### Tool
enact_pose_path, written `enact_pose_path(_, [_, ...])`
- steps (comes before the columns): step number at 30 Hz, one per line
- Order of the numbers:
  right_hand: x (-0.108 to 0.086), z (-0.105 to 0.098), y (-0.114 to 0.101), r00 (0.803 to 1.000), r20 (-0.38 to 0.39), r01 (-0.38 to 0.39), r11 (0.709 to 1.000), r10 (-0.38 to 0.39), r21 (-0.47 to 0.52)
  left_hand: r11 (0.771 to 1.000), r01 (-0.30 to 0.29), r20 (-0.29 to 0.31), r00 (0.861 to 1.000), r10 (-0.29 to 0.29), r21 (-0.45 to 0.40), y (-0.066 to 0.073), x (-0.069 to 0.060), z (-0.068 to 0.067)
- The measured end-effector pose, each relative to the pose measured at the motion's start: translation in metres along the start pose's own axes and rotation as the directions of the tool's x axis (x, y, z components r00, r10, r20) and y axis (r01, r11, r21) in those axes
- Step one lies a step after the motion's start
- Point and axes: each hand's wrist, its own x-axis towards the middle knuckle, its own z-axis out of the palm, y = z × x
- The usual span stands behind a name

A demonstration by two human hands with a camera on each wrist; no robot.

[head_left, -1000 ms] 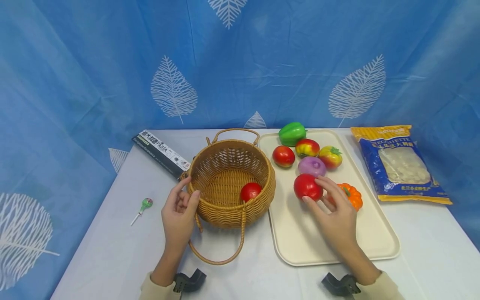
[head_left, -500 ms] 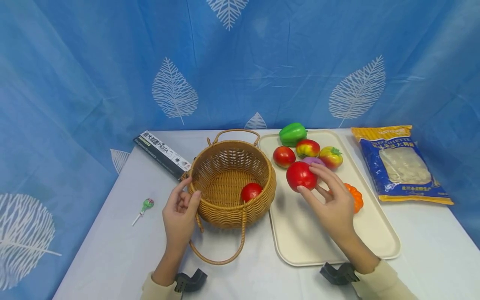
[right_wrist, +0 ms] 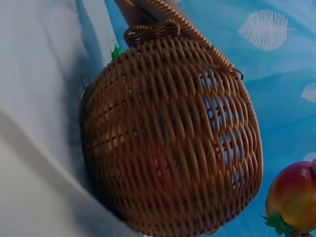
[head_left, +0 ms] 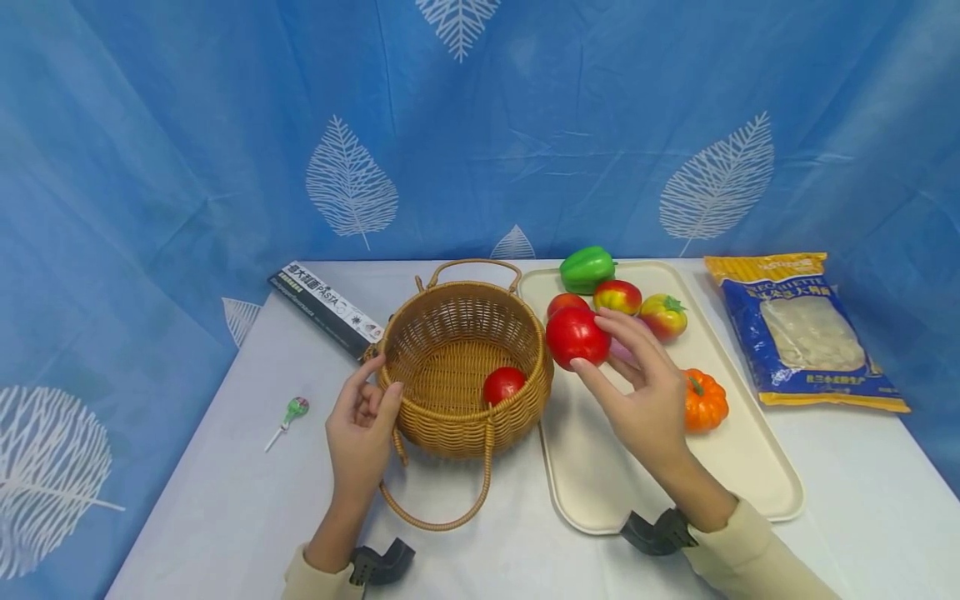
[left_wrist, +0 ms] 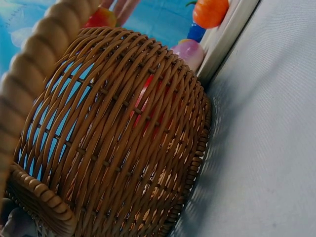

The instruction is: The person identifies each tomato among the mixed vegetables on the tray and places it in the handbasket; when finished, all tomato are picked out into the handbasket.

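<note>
In the head view my right hand [head_left: 645, 400] holds a round red fruit [head_left: 577, 336] between thumb and fingers, above the tray's left edge beside the wicker basket [head_left: 450, 433]. The right wrist view shows this fruit's red and yellow side [right_wrist: 292, 196] with green leaves. My left hand [head_left: 362, 433] pinches the basket's left rim with thumb and forefinger, its other fingers curled. Another red fruit [head_left: 504, 386] lies inside the basket, at the right. On the beige tray [head_left: 615, 492] a purple vegetable is partly hidden behind my right hand.
Also on the tray are a green pepper [head_left: 587, 269], red-yellow fruits [head_left: 617, 296], a partly covered red one [head_left: 566, 302] and an orange pumpkin [head_left: 705, 402]. A blue bag [head_left: 813, 333] lies right, a pasta box [head_left: 326, 307] behind left, a lollipop [head_left: 297, 407] left.
My right hand has moved left and away from me with the red fruit, from over the tray's middle towards the basket. My left hand and the basket have stayed in place.
</note>
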Motion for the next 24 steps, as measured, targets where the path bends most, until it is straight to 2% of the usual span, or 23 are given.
enact_pose_path(3, [0.003,0.005,0.000,1.000,0.007,0.011,0.999,-0.011,0.039,1.000,0.002,0.001,1.000,-0.002,-0.002,-0.001,0.000,0.000])
enact_pose_path(10, [0.003,0.019,0.019,0.999,0.025,0.027,0.997,-0.029,0.076,1.000,0.002,0.003,1.000,-0.002,0.000,-0.001,0.000,0.000])
enact_pose_path(14, [0.004,0.026,0.023,0.998,0.039,0.039,0.992,-0.044,0.121,1.000,0.012,0.005,1.000,-0.012,-0.010,0.001,0.000,0.001])
enact_pose_path(19, [0.005,0.034,0.023,0.997,0.069,0.025,0.990,-0.035,0.136,1.000,0.020,0.000,1.000,-0.020,-0.010,0.006,0.000,0.002])
enact_pose_path(24, [0.005,0.040,0.023,0.995,0.097,0.002,0.992,-0.015,0.127,1.000,0.013,0.002,1.000,-0.013,-0.008,0.003,0.000,0.001])
